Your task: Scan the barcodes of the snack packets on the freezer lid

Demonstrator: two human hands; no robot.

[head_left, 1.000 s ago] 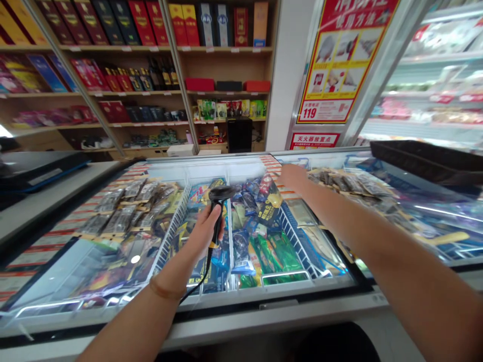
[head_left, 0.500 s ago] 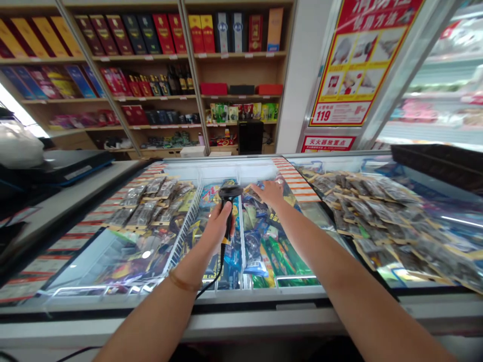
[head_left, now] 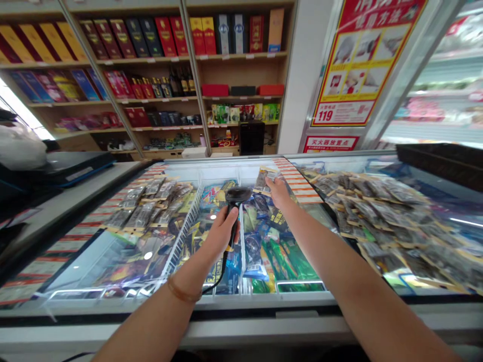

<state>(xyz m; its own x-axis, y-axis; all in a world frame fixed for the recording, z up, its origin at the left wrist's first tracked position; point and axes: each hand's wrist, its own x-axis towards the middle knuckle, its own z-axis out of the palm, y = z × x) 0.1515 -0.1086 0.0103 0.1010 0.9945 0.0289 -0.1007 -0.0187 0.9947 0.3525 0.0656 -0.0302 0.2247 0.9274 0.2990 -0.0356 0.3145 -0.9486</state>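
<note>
My left hand (head_left: 223, 232) is wrapped around the handle of a black barcode scanner (head_left: 238, 194), its head pointing away from me and its cord trailing down. Ahead and to the right, my right hand (head_left: 278, 191) pinches a small clear packet (head_left: 261, 179) with dark contents and a tan edge. That packet is just beyond the scanner's head, above the chest freezer's glass. Similar packets lie in a smaller pile (head_left: 141, 208) on the left and a larger pile (head_left: 372, 208) on the right. What the packet contains is too small to make out.
Under the glass, the chest freezer (head_left: 260, 318) holds colourful bags parted by white wire dividers (head_left: 184, 226). A black tray (head_left: 441, 163) stands at the right, a dark flat device (head_left: 79, 163) at the left. Shelves of boxes (head_left: 139, 37) line the back wall.
My right hand has turned and lifted, bringing the packet's flat face into view near the scanner. My left hand and the scanner have shifted slightly right.
</note>
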